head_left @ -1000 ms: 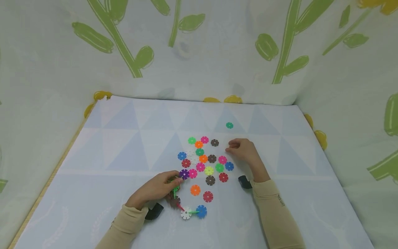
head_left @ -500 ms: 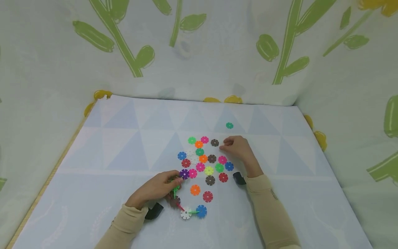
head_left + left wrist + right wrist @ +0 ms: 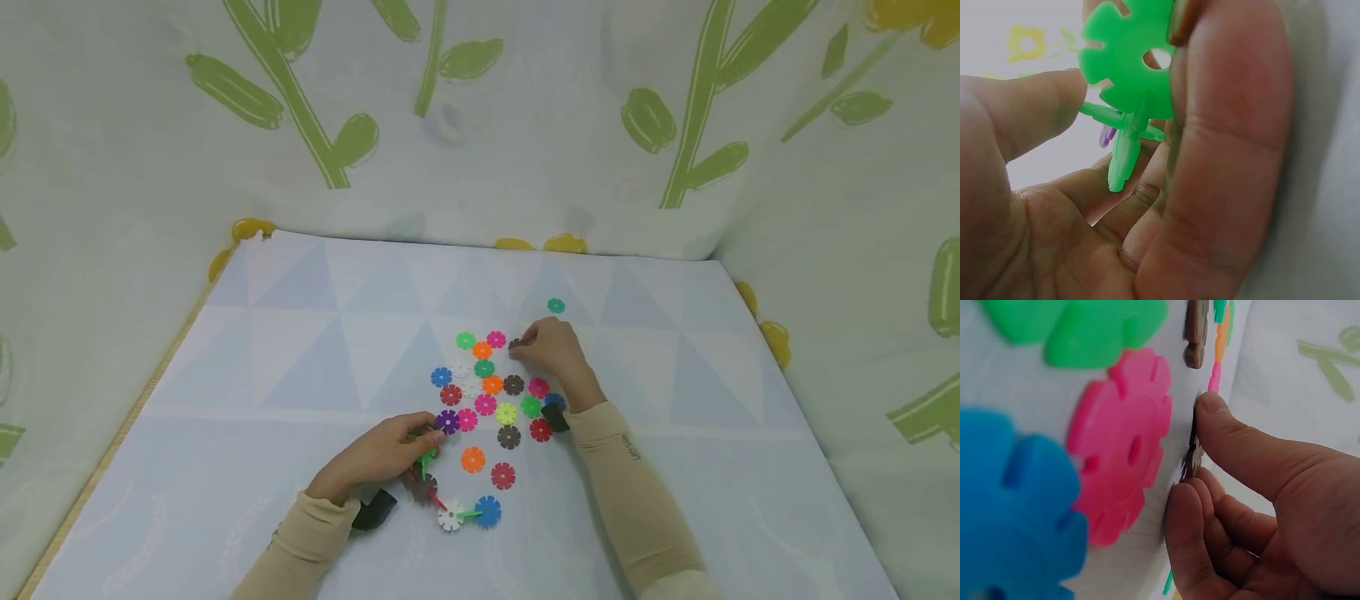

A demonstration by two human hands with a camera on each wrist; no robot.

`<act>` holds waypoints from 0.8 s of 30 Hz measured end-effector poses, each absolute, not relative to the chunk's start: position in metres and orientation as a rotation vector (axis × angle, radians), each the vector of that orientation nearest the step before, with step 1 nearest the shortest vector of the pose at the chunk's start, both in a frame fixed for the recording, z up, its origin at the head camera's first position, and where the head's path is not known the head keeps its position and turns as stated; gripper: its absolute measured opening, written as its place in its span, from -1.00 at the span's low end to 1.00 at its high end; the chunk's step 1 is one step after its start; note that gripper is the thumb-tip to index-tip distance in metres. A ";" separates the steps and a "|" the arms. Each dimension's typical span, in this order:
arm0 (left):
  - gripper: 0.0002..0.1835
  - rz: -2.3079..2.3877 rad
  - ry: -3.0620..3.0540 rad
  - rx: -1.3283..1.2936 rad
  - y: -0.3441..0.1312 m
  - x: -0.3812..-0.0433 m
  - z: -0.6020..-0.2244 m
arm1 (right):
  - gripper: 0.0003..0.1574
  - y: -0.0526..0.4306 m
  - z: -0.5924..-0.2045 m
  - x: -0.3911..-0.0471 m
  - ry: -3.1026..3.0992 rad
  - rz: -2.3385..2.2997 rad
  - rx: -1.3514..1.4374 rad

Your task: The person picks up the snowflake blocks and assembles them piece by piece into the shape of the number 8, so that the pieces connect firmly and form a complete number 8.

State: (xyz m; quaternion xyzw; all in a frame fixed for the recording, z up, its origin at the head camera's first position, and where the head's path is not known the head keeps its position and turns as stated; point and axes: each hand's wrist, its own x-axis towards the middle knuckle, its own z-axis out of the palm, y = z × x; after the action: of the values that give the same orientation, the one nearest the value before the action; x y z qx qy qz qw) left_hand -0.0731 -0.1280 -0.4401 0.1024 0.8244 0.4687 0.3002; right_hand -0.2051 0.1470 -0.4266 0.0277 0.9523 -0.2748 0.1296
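Observation:
My left hand (image 3: 386, 454) grips a chain of joined plastic snowflake discs. In the left wrist view a green disc (image 3: 1125, 62) sits between thumb and fingers, with another green piece slotted edgewise into it. The chain runs on through a brown disc (image 3: 426, 487) and a white disc (image 3: 451, 516) to a blue disc (image 3: 488, 512) on the table. A purple disc (image 3: 447, 422) lies at the left fingertips. At the back of the loose discs, my right hand (image 3: 553, 348) pinches a brown disc (image 3: 1195, 453) by its edges, near the table surface; the fingers partly cover it.
Several loose discs lie between the hands, among them a yellow one (image 3: 506, 412), an orange one (image 3: 472, 459) and a red one (image 3: 503, 476). One green disc (image 3: 556, 306) lies apart toward the back. A leaf-patterned curtain (image 3: 525, 150) stands behind the table.
My right hand has moved left to the brown disc at the back and taken it between thumb and fingers. The left hand and its chain have stayed in place.

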 end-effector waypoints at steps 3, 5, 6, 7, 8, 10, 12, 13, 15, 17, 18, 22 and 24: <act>-0.49 1.242 2.189 0.277 -0.128 -0.073 -0.440 | -0.52 0.146 -0.427 -0.205 2.770 -0.786 0.070; -0.49 1.245 2.188 0.278 -0.128 -0.073 -0.440 | -0.53 0.146 -0.427 -0.205 2.764 -0.789 0.063; -0.49 1.244 2.189 0.277 -0.128 -0.073 -0.440 | -0.53 0.147 -0.427 -0.205 2.759 -0.793 0.061; -0.50 1.249 2.187 0.276 -0.128 -0.073 -0.441 | -0.53 0.147 -0.427 -0.205 2.751 -0.803 0.066; -0.50 1.253 2.186 0.273 -0.129 -0.073 -0.441 | -0.52 0.147 -0.427 -0.205 2.746 -0.814 0.072; -0.50 1.260 2.183 0.273 -0.129 -0.073 -0.442 | -0.53 0.149 -0.428 -0.205 2.740 -0.832 0.082; -0.50 1.261 2.181 0.277 -0.128 -0.074 -0.443 | -0.52 0.151 -0.430 -0.205 2.735 -0.848 0.093; -0.50 1.263 2.179 0.279 -0.128 -0.074 -0.443 | -0.52 0.153 -0.431 -0.204 2.737 -0.851 0.096; -0.49 1.260 2.178 0.283 -0.128 -0.074 -0.443 | -0.51 0.155 -0.432 -0.201 2.740 -0.847 0.088; -0.49 1.257 2.177 0.286 -0.128 -0.074 -0.443 | -0.51 0.156 -0.431 -0.197 2.740 -0.841 0.070; -0.49 1.257 2.177 0.286 -0.128 -0.074 -0.443 | -0.52 0.157 -0.430 -0.194 2.743 -0.837 0.058; -0.51 1.257 2.179 0.282 -0.128 -0.073 -0.442 | -0.57 0.157 -0.420 -0.182 2.736 -0.849 0.005; -0.53 1.263 2.180 0.277 -0.128 -0.073 -0.442 | -0.58 0.156 -0.413 -0.174 2.731 -0.867 -0.025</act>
State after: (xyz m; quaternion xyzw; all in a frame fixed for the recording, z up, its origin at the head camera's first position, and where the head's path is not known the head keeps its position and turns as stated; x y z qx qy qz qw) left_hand -0.0732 -0.1283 -0.4421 0.1044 0.8207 0.4755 0.2990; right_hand -0.1742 0.1560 -0.4131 -0.0085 0.9440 -0.2997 0.1378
